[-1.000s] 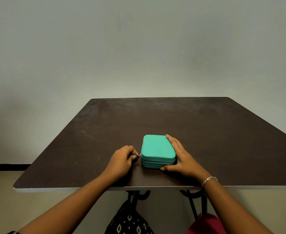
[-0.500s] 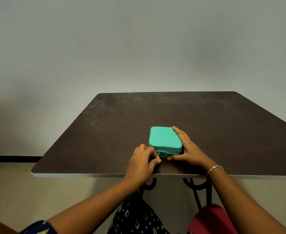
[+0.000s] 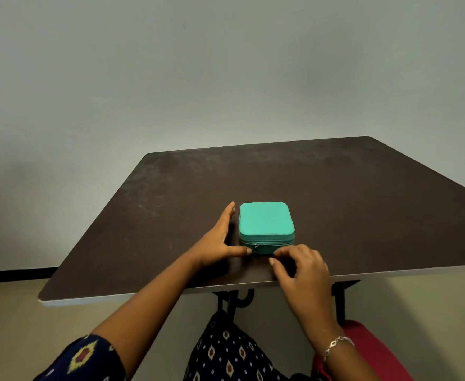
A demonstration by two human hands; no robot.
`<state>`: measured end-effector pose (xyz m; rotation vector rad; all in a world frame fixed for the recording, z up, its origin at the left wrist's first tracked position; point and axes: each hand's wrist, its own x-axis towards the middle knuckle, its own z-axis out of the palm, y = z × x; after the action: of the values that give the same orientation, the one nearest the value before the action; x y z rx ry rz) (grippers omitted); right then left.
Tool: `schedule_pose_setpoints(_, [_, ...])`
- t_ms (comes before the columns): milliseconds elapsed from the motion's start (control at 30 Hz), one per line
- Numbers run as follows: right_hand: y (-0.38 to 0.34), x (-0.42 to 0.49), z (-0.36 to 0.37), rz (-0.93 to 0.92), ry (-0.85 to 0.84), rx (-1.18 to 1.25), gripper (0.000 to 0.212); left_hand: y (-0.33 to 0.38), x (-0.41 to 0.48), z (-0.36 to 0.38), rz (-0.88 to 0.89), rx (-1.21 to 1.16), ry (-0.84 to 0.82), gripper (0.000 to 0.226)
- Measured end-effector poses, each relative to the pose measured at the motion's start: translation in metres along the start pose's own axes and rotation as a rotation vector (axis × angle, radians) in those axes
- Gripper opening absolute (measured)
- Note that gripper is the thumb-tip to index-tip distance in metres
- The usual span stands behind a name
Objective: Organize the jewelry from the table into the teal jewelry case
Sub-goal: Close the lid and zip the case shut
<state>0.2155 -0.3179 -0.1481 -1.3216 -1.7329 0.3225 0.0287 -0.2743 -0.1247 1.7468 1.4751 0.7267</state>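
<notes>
I see the left hand (image 3: 217, 243) flat, fingers straight, at 9 o'clock of the shut teal square zip case (image 3: 264, 220); the right hand (image 3: 304, 273), fingers loosely bent, touches its 5 o'clock corner.

The left hand (image 3: 217, 243) lay on the tabletop (image 3: 363, 202) near its front edge, fingers straight and pointing away, thumb stretched out to the right. The right hand (image 3: 305, 270) hung just beside it above the front edge, fingers loosely bent, thumb and forefinger apart with nothing between them. Both forearms reached in bare across that edge.
</notes>
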Motion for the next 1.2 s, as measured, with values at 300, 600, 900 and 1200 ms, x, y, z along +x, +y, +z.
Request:
schedule_pose_setpoints(300, [-0.011,0.001,0.027,0.021,0.088,-0.275,0.022,0.002,0.008,0.002,0.098,-0.018,-0.021,0.085])
schedule_pose_setpoints(600, [-0.008,0.003,0.033,0.035,0.132,-0.321,0.020,0.000,0.008,0.004,0.117,-0.050,0.006,0.084])
schedule_pose_setpoints(900, [-0.004,0.002,0.028,0.042,0.123,-0.197,0.017,-0.002,0.008,0.004,0.083,-0.050,0.019,0.101])
schedule_pose_setpoints(1200, [0.018,0.004,0.003,0.006,0.192,-0.204,0.007,-0.003,0.009,0.004,0.065,-0.054,0.012,0.096])
